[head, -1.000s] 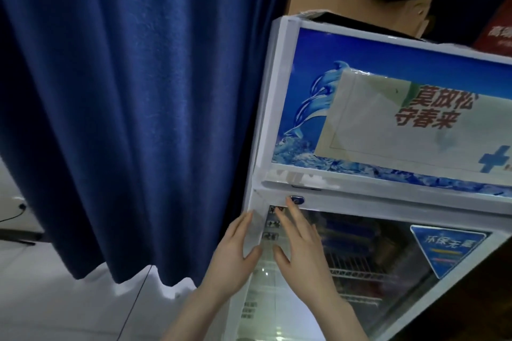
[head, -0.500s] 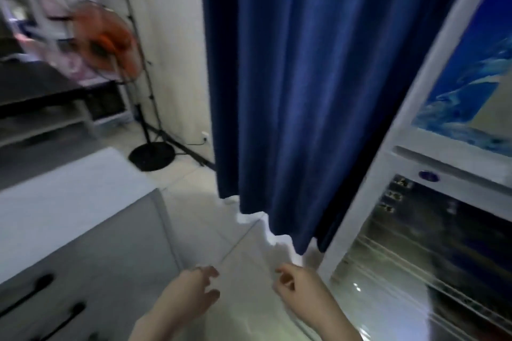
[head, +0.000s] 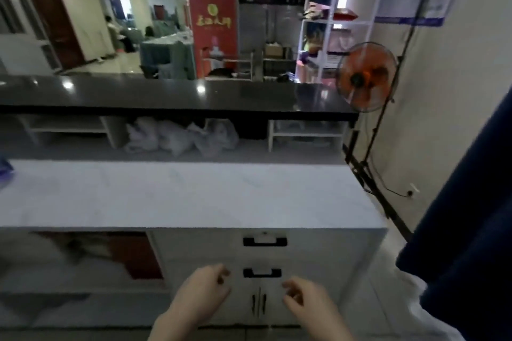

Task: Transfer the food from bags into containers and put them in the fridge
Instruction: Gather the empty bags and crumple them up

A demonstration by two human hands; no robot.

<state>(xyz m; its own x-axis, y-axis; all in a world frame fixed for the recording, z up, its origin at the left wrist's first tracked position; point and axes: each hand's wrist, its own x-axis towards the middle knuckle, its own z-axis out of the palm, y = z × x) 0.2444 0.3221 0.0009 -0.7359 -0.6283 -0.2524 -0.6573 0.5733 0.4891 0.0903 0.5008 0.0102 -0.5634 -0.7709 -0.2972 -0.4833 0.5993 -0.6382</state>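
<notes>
Left hand (head: 203, 289) loosely curled, empty | right hand (head: 307, 303) loosely curled, empty | white tabletop (head: 194, 194) ahead, above both hands | bags (head: 182, 137) on shelf beyond, left hand marginally nearer | containers, fridge unseen

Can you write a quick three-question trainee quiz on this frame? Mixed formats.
1. True or false: the left hand is holding a food bag.
2. What stands against the wall to the right of the black counter?
A. a microwave
B. an orange fan
C. a sink
3. Fill in: the white plastic bags sit ____ the black counter.

Key
1. False. Both the left hand and the right hand are empty, with fingers loosely curled, in front of the white cabinet.
2. B
3. under
</notes>
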